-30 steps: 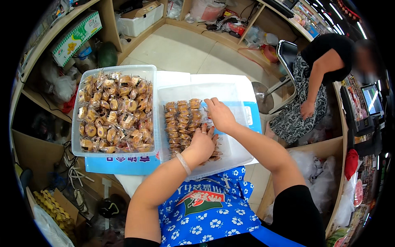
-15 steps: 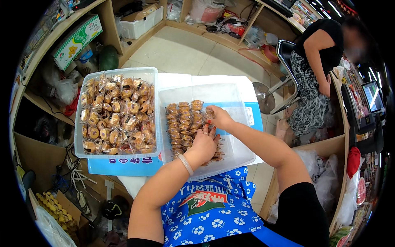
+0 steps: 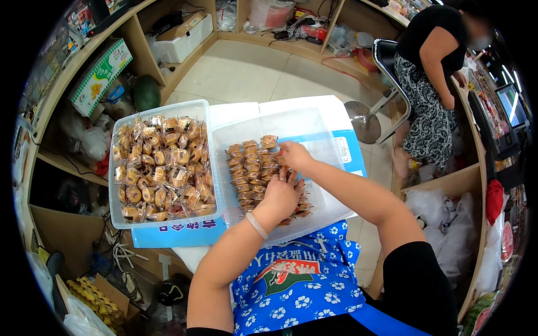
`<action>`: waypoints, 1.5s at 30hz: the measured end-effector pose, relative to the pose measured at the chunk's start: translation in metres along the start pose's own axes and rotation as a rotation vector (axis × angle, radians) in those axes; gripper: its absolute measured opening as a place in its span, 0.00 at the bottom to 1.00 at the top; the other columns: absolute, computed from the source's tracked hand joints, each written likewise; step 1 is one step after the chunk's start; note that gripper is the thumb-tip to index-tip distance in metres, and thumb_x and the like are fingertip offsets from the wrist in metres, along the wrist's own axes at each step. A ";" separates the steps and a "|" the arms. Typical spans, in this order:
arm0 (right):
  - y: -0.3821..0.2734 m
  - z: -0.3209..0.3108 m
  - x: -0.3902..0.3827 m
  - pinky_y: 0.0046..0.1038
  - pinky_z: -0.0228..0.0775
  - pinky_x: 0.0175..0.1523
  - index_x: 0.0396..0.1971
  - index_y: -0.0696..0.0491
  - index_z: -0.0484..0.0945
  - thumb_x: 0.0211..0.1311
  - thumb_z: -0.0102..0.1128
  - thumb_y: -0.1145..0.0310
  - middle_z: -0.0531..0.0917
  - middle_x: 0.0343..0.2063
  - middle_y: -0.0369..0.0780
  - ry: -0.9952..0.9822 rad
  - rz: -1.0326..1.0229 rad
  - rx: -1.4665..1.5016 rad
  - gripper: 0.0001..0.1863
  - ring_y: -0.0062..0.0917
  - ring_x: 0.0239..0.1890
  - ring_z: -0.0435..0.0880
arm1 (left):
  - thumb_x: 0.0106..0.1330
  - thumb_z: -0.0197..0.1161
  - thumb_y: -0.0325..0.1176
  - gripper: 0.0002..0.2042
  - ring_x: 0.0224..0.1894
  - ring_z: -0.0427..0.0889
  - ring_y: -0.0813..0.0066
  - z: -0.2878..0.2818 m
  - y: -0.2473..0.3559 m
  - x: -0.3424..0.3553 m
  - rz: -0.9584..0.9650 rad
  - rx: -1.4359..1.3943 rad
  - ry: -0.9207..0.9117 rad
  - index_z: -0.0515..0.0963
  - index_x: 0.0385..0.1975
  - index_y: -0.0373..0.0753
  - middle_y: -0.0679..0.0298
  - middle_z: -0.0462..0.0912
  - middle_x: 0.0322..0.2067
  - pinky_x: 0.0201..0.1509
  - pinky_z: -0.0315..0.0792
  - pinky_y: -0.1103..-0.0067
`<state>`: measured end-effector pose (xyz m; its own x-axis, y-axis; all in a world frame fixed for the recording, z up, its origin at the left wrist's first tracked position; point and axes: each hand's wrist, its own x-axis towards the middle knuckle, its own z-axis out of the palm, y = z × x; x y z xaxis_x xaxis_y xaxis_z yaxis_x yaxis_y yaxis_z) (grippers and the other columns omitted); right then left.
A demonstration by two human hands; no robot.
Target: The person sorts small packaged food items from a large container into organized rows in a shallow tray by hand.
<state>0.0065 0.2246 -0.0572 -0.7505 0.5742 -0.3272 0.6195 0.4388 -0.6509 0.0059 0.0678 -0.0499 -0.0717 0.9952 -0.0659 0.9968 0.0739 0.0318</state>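
Rows of individually wrapped small round pastries stand in a clear plastic bin in front of me. My left hand lies over the near right part of the rows, fingers stretched out and touching the wrappers. Its wrist wears a pale bangle. At the far right end of the rows, my right hand curls its fingers round a wrapped pastry, which the hand mostly hides. To the left, a second clear bin holds a loose heap of the same kind of wrapped pastries.
Both bins rest on white and blue cartons. Wooden shelves with boxes, bags and cables surround me. At the right a person in black sits on a swivel chair. A blue flowered apron covers my front.
The view has shifted slightly. Both hands stay at the right side of the rows, with only small finger movements. The seated person has leaned and moved an arm toward the counter.
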 end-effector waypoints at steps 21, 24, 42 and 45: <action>0.000 -0.015 0.014 0.36 0.71 0.40 0.39 0.60 0.83 0.64 0.54 0.65 0.84 0.35 0.45 0.120 0.177 0.369 0.14 0.31 0.33 0.82 | 0.57 0.60 0.66 0.45 0.75 0.48 0.40 -0.022 -0.019 0.018 -0.126 -0.028 -0.145 0.62 0.71 0.45 0.53 0.54 0.73 0.74 0.52 0.58; 0.013 0.001 0.031 0.37 0.70 0.35 0.39 0.60 0.82 0.67 0.51 0.63 0.84 0.29 0.45 0.131 0.084 0.495 0.16 0.32 0.28 0.81 | 0.60 0.60 0.63 0.42 0.74 0.50 0.39 -0.028 -0.017 0.019 -0.112 -0.060 -0.144 0.62 0.71 0.43 0.51 0.55 0.73 0.73 0.53 0.57; -0.037 -0.006 -0.001 0.36 0.75 0.39 0.38 0.55 0.82 0.71 0.51 0.60 0.85 0.31 0.47 0.262 -0.402 -0.063 0.15 0.38 0.31 0.83 | 0.64 0.61 0.50 0.33 0.73 0.52 0.38 -0.006 -0.011 0.018 -0.193 -0.075 -0.067 0.69 0.65 0.37 0.48 0.61 0.69 0.72 0.51 0.49; -0.078 -0.013 -0.015 0.34 0.76 0.42 0.42 0.54 0.84 0.67 0.55 0.69 0.86 0.36 0.44 0.377 -0.621 0.144 0.10 0.37 0.33 0.84 | 0.70 0.51 0.42 0.29 0.75 0.46 0.39 -0.037 -0.013 0.012 -0.153 -0.149 -0.235 0.62 0.71 0.42 0.53 0.51 0.74 0.72 0.49 0.49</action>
<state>-0.0276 0.1905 0.0079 -0.8070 0.4593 0.3713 0.0506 0.6802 -0.7313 -0.0094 0.0815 -0.0142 -0.1926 0.9312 -0.3096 0.9574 0.2475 0.1488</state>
